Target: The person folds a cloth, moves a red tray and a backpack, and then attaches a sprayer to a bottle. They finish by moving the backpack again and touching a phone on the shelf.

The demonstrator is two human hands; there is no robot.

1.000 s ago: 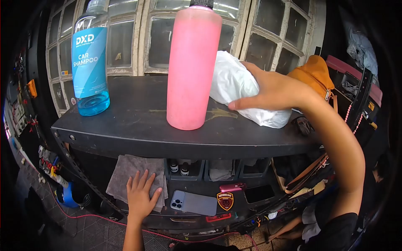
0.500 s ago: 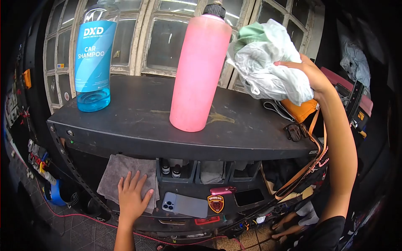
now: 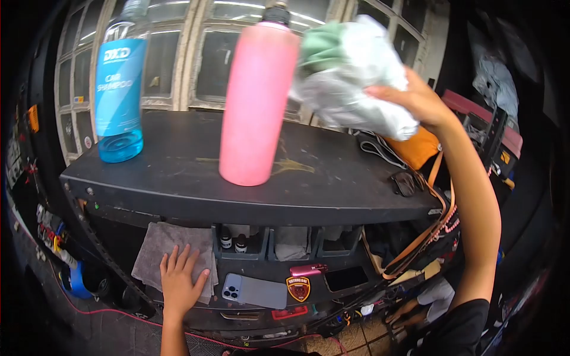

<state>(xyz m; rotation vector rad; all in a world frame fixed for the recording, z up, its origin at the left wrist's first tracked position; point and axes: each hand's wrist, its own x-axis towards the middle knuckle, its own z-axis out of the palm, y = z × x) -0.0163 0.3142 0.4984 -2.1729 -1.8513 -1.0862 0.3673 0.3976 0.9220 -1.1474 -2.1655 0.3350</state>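
Note:
My right hand [image 3: 415,101] is closed round a crumpled white plastic bag [image 3: 362,83] with something green showing in it, held up above the right part of the black shelf top [image 3: 332,172]. Just left of the bag stands a pink bottle [image 3: 258,107] with a black cap. A blue car shampoo bottle [image 3: 120,95] stands at the left of the same top. On the lower shelf, my left hand [image 3: 181,279] lies with fingers spread on a folded grey cloth [image 3: 148,255]. A blue-grey phone [image 3: 258,291] lies right beside that hand.
Sunglasses [image 3: 404,183] and an orange bag [image 3: 415,149] sit at the right end. Below are grey bins [image 3: 294,243] with small bottles in one, a shield-shaped patch [image 3: 298,289], a pink object [image 3: 307,270] and a black phone [image 3: 347,278]. A person's legs [image 3: 409,311] show at lower right.
My right hand has lifted the white bag off the shelf top, uncovering the sunglasses and more of the orange bag. My left hand stays on the grey cloth. The view has shifted slightly.

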